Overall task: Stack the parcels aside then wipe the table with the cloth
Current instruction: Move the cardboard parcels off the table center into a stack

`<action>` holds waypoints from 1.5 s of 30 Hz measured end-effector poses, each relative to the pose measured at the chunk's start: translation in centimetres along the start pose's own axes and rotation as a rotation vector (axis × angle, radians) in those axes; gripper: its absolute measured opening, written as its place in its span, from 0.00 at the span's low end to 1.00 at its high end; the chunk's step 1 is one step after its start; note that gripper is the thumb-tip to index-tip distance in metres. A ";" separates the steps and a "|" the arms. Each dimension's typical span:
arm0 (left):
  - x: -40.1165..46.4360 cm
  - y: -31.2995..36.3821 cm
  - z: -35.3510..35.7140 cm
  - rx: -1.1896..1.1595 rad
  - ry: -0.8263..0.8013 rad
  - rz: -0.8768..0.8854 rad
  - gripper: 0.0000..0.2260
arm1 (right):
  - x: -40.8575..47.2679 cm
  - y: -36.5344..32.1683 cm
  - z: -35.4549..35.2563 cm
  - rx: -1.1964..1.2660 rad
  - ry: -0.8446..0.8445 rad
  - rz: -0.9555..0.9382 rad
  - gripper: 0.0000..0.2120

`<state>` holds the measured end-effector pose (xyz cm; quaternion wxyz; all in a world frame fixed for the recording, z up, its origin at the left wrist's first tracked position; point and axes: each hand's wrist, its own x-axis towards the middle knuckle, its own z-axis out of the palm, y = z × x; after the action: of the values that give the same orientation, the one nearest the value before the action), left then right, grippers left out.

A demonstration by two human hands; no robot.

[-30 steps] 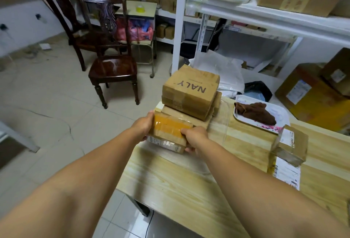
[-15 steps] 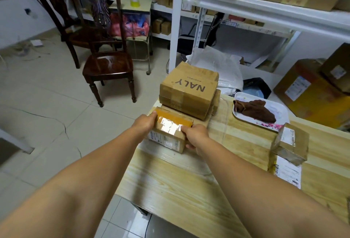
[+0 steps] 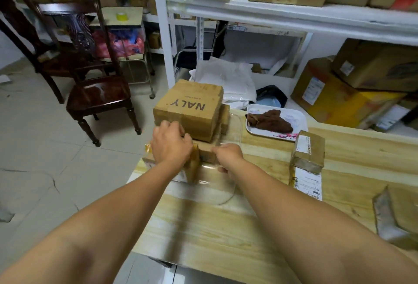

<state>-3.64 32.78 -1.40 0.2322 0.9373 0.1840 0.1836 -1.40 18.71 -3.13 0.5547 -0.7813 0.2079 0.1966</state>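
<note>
Storeroom shelving and piled cartons stand behind a pale wooden plank surface (image 3: 226, 234), and both hands work at its far left corner. A left hand (image 3: 170, 146) lies curled over the top of a small tape-wrapped brown parcel (image 3: 193, 166), which is tipped up on edge and blurred; whether the fingers grip or only press it I cannot tell. A right hand (image 3: 228, 155) pinches the parcel's right end, its fingers bent round the edge. Just beyond the hands sits a square brown cardboard box (image 3: 190, 109) printed "NALY" in dark letters, upside down from this side, with a line of small print beneath it too fine to read; it rests on a flatter brown parcel (image 3: 225, 116) whose edge shows at its right. So the stack looks begun, and the parcel in hand is probably its next member. To the right of the right hand a tall taped brown parcel with a white shipping label (image 3: 307, 150) stands on a flat parcel bearing a white barcode label (image 3: 308, 183); the text on both is too small to read. Nearer, at the right edge, lies a grey-taped brown parcel (image 3: 393, 220). These are unstacked. Beyond the right hand, a crumpled dark brown cloth (image 3: 271, 120) lies on a white rectangular tray (image 3: 298, 117), untouched, so wiping has not begun.
</note>
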 end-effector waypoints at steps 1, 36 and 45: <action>-0.4 1.4 0.6 -0.009 -0.018 0.060 0.05 | 0.0 0.2 -1.0 0.025 0.011 0.001 0.10; -16.8 33.3 18.4 -0.368 -1.055 0.417 0.08 | -3.0 14.1 -36.6 0.043 0.715 0.253 0.16; -23.8 41.8 20.2 -0.398 -1.170 0.583 0.08 | -7.6 19.6 -44.3 0.043 1.111 0.514 0.24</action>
<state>-4.67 -19.30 -3.20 0.4024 0.8331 -0.2688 -0.2678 -15.00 -28.31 -0.86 0.3139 -0.6804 0.6519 -0.1166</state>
